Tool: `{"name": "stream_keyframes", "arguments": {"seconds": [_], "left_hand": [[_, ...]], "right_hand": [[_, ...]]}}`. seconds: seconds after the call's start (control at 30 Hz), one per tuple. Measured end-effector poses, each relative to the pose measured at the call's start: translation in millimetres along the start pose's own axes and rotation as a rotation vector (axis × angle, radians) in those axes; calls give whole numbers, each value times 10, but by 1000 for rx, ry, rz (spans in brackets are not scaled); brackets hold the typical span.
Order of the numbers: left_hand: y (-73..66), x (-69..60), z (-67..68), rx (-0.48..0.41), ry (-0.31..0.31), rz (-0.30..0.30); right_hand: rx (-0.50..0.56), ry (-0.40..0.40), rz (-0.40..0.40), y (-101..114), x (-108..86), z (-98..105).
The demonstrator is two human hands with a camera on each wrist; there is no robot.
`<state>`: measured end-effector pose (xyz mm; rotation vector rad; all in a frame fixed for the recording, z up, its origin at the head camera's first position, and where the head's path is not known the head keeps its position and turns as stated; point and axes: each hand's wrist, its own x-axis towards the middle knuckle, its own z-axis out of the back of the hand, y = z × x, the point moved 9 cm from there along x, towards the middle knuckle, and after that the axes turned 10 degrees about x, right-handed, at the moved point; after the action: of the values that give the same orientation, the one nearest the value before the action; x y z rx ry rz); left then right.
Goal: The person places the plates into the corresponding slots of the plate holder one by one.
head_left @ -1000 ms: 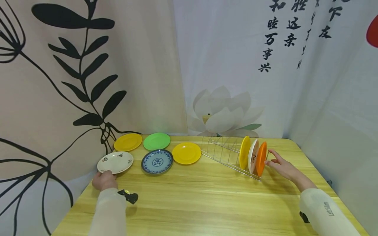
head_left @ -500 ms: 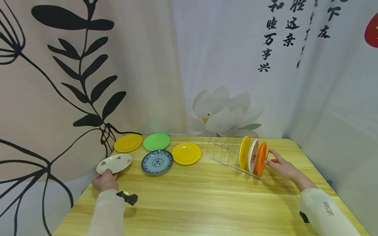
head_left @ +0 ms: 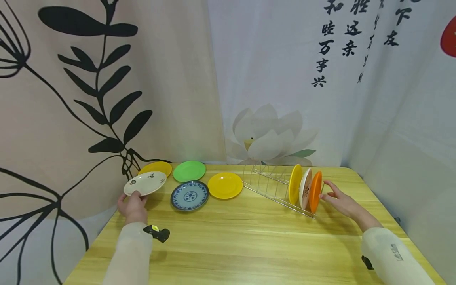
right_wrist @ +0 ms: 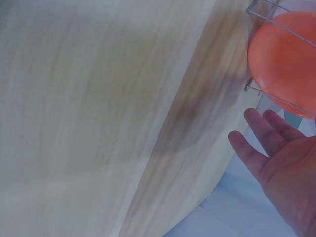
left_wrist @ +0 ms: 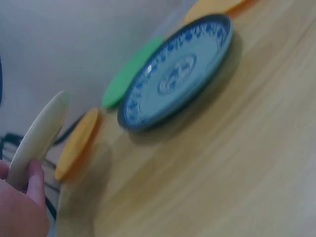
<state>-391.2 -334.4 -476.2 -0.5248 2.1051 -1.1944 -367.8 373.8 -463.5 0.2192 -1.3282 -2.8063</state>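
My left hand [head_left: 133,208] pinches the near rim of a white plate [head_left: 146,183] with small dark motifs, held tilted above the table. The left wrist view shows this white plate [left_wrist: 42,136] nearly edge-on, its rim between thumb and fingers. At the right, my right hand [head_left: 340,201] is at the end of a wire dish rack [head_left: 265,188], its fingertips by the end wire; contact is hard to tell. Its visible fingers [right_wrist: 264,131] are extended. An orange plate [head_left: 315,192], a white patterned plate [head_left: 305,189] and a yellow plate [head_left: 295,184] stand upright in the rack.
On the wooden table [head_left: 228,241] lie a blue-and-white plate [head_left: 189,195], a green plate [head_left: 189,171] and a yellow plate [head_left: 225,185]. Another yellow plate [head_left: 156,167] lies behind the held one, partly covered. Printed curtains [head_left: 178,79] hang behind the table.
My left hand has lifted the white plate and carried it up and to the right, where it now overlaps the rear yellow plate. The right hand has stayed at the rack.
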Motion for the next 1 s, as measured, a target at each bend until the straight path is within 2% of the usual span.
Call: {"name": "stream_keyframes", "arguments": {"seconds": [0.3,0.5,0.77,1.0], "left_hand": [[-102,-182,-436,54,107,-38],[-126,-279,-711,81,175,-38],[-171,-562,-970,151,249,-44],[-142,-763,-1205,191,313,-68]], "right_hand": [[6,3,-12,1,-13,-11],[-6,-2,-1,13,8,1],[-17,-3,13,30,6,17],[-15,5,-3,21,10,15]]}}
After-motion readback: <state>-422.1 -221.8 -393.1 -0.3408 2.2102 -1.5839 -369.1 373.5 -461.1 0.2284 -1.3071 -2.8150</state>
